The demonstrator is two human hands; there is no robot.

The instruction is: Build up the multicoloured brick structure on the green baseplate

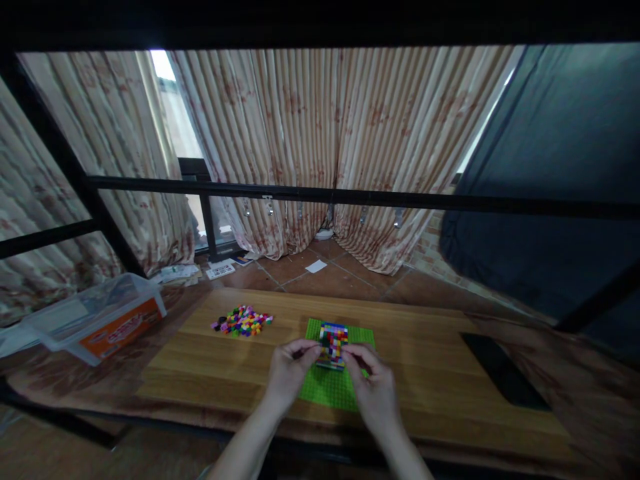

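A multicoloured toy brick structure [333, 339], with a blue far edge, stands on a green studded baseplate [327, 393]. My left hand [293, 367] is closed at its left side, thumb and forefinger meeting at the bricks. On the right side my right hand [373, 380] is likewise closed, fingertips against the structure. Whether a small loose brick sits between any fingertips is too small to make out. A heap of loose coloured bricks [245, 320] lies to the left on the wooden board [210, 373].
A clear plastic box [110, 320] with an orange label stands at the far left. On the board's right lies a dark flat panel [503, 370]. A black metal rail [320, 195] crosses ahead, before patterned curtains [280, 120]. Dark blue cloth [550, 180] hangs at right.
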